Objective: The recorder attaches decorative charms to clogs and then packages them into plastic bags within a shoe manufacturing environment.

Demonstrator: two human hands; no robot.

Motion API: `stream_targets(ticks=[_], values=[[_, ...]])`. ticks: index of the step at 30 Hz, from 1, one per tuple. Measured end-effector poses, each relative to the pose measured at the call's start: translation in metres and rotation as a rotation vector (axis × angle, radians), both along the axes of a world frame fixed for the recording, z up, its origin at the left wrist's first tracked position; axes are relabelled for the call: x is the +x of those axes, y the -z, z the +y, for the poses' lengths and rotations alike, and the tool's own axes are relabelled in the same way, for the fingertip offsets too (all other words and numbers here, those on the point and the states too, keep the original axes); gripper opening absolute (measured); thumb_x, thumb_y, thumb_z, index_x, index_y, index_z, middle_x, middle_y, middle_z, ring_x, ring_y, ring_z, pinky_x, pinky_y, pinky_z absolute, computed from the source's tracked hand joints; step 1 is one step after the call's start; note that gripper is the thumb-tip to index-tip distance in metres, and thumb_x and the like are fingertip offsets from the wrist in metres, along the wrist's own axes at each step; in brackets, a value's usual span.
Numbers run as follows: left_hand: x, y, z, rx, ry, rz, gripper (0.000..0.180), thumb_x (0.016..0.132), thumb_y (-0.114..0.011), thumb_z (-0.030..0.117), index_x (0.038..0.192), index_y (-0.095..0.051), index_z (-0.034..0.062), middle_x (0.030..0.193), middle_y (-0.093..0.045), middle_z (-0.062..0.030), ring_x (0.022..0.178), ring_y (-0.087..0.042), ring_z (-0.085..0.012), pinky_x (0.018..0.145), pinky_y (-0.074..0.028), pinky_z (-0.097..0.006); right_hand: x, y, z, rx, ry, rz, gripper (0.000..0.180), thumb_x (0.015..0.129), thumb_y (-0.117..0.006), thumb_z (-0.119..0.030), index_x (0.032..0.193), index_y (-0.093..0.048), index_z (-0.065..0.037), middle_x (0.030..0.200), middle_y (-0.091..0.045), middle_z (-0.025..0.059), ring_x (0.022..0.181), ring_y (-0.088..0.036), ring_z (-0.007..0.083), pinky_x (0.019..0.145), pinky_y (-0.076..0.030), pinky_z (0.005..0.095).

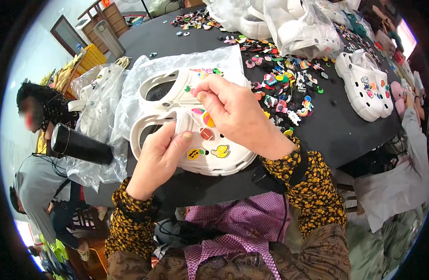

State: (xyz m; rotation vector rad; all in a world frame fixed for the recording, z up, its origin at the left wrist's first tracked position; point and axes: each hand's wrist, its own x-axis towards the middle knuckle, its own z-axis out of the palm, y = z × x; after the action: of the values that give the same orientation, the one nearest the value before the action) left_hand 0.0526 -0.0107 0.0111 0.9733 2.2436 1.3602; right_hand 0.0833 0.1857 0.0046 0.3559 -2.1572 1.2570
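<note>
Two white clogs lie side by side on a clear plastic bag (pixel 130 88) on a black table (pixel 345 130). My left hand (pixel 161 156) grips the heel strap of the near white clog (pixel 219 161), which carries several small coloured charms. My right hand (pixel 233 109) hovers over the clog's front, fingertips pinched together near the charms; I cannot see whether a charm is between them. The far white clog (pixel 170 88) lies just beyond, with charms on its toe.
A heap of loose coloured charms (pixel 284 84) spreads to the right. Another pair of white clogs (pixel 366 84) stands at the far right. Bags of white clogs (pixel 294 23) sit behind. A black cylinder (pixel 79 144) lies at the left. Other people sit left of the table.
</note>
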Motion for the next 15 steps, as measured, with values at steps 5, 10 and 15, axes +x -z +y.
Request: stream_targets(ticks=[5,10,15], values=[[0.0,0.006,0.002,0.074,-0.01,0.012,0.022,0.095,-0.052,0.019,0.1,-0.056,-0.0031,0.08,-0.055,-0.0006,0.075,-0.047,-0.0073,0.067,-0.041,-0.024,0.0,-0.006,-0.004,0.167,0.011,-0.012,0.01,0.09,-0.055,-0.01,0.094,-0.055,-0.001,0.077,-0.062,0.0127,0.067,-0.062,0.0245,0.059,-0.047,0.0332],[0.001,0.012,0.006,0.205,-0.028,0.03,0.023,0.094,-0.054,0.019,0.084,-0.052,-0.0017,0.066,-0.047,-0.0015,0.063,-0.04,-0.0084,0.056,-0.037,-0.027,-0.003,-0.004,-0.007,0.417,0.088,0.15,0.01,0.087,-0.058,-0.013,0.091,-0.052,-0.004,0.075,-0.06,0.0125,0.071,-0.061,0.033,0.059,-0.048,0.0391],[-0.003,0.015,0.002,0.152,-0.022,0.057,0.025,0.094,-0.054,0.019,0.081,-0.051,-0.0017,0.065,-0.044,-0.0016,0.064,-0.039,-0.0086,0.055,-0.036,-0.027,-0.005,0.001,-0.011,0.663,0.216,0.229,0.013,0.085,-0.059,-0.013,0.09,-0.05,-0.006,0.072,-0.056,0.0099,0.068,-0.06,0.0278,0.06,-0.049,0.0384]])
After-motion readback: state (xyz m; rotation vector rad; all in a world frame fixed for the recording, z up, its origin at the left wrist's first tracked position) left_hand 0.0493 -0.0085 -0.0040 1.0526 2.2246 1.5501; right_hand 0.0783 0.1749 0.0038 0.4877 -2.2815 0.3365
